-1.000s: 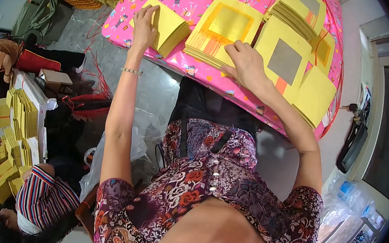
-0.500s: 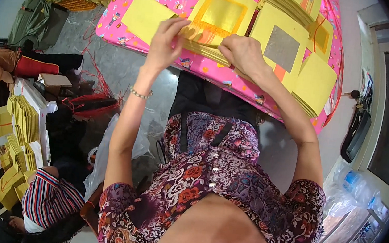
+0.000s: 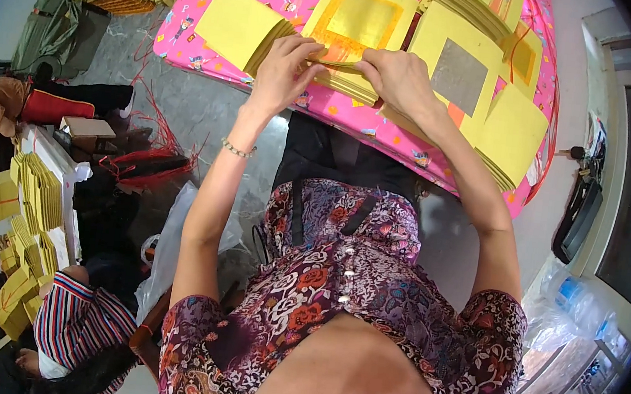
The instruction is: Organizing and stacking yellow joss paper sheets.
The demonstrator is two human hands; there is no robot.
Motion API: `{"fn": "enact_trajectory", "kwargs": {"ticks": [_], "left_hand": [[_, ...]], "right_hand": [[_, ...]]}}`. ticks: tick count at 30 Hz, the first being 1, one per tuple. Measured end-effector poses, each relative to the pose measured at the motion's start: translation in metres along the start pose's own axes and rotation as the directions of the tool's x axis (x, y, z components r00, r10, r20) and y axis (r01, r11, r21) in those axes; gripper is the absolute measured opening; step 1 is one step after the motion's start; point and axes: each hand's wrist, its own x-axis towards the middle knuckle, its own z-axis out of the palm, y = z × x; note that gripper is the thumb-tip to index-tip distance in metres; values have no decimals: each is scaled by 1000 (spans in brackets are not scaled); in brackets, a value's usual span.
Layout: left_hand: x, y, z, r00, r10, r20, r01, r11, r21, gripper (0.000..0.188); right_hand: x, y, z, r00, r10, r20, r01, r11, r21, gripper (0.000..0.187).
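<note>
A stack of yellow paper sheets (image 3: 323,13), the top one bearing a gold foil square in an orange border, lies on the pink table in front of me. At its near left corner, my left hand (image 3: 286,71) has its fingers bent over the paper edge and its thumb below. My right hand (image 3: 398,81) pinches the near right part of the same edge, which is slightly raised between the hands. Left of the stack is a pile of folded yellow paper (image 3: 233,25), partly behind my left hand. Yellow sheets with a silver foil square (image 3: 457,75) lie beyond my right hand.
More yellow paper stacks (image 3: 513,133) cover the right of the pink patterned table (image 3: 211,57). Red strings (image 3: 551,137) hang along its right edge. On the left, a person in a striped top (image 3: 83,322) is near bundled yellow paper (image 3: 39,195); another person (image 3: 64,105) is farther back.
My left hand has moved right and slightly nearer, closing on the paper edge. My right hand has shifted slightly away from me. More of the folded pile's layered edge shows.
</note>
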Motion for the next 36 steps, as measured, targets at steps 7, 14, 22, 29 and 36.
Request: {"fn": "enact_trajectory", "kwargs": {"ticks": [7, 14, 22, 29, 36], "left_hand": [[20, 13, 18, 977, 213, 24, -213, 947, 240, 37], [22, 14, 23, 985, 142, -101, -127, 982, 136, 38], [17, 16, 14, 887, -250, -389, 77, 909, -409, 20], [6, -7, 20, 866, -422, -269, 46, 602, -797, 27], [1, -6, 10, 904, -364, -223, 44, 600, -799, 35]], "right_hand": [[-1, -4, -5, 998, 39, -56, -34, 995, 94, 26], [0, -16, -33, 951, 260, -170, -141, 848, 510, 32], [40, 46, -6, 761, 439, -478, 52, 692, 720, 43], [45, 42, -10, 814, 435, -386, 64, 593, 802, 29], [49, 41, -13, 796, 459, -394, 139, 495, 858, 33]]}}
